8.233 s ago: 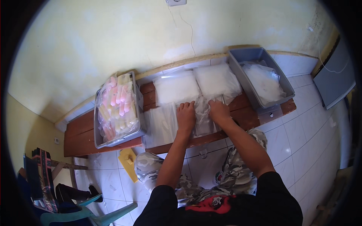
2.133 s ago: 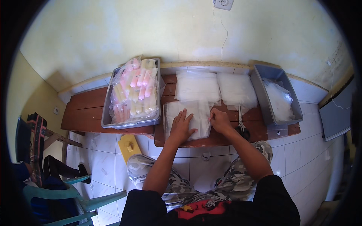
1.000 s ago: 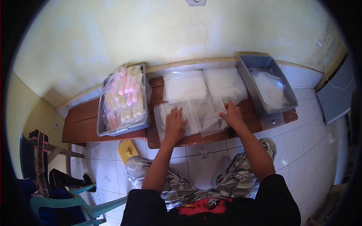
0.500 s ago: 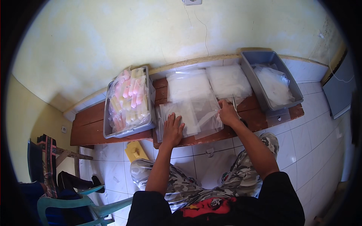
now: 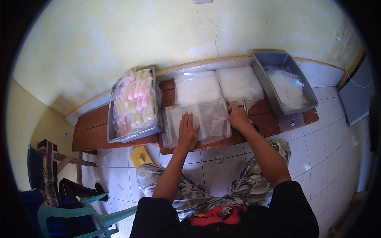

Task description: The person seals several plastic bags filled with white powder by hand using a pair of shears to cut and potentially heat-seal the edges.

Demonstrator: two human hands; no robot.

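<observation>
The person has two hands at work on clear plastic bags [image 5: 218,126] on the near part of one red-brown wooden bench [image 5: 93,134]. The left hand [image 5: 187,135] lies flat on the film, its fingers straight and close together, pointing to the far side, with the thumb held apart to the right. The right hand [image 5: 237,118] is curled at the right edge of the bags, thumb and forefinger close together there; whether they pinch the film cannot be told.

The near bags overlap, so their exact number cannot be told. The rightmost piece has its visible long axis running near to far, the far end leaning slightly left.

Just beyond lie two stacks of whitish bags, a left stack [image 5: 197,87] and a right stack [image 5: 240,82], side by side. One pair of scissors [image 5: 245,106] lies beside the right hand and partly behind it, blades toward the far side.

Two grey bins flank the work: the left bin [image 5: 158,101] holds many bagged pink and pale yellow sticks [image 5: 137,95], and the right bin [image 5: 274,59] holds more clear bags. One yellow object [image 5: 139,157] is on the tiled floor, left of the person's knees.
</observation>
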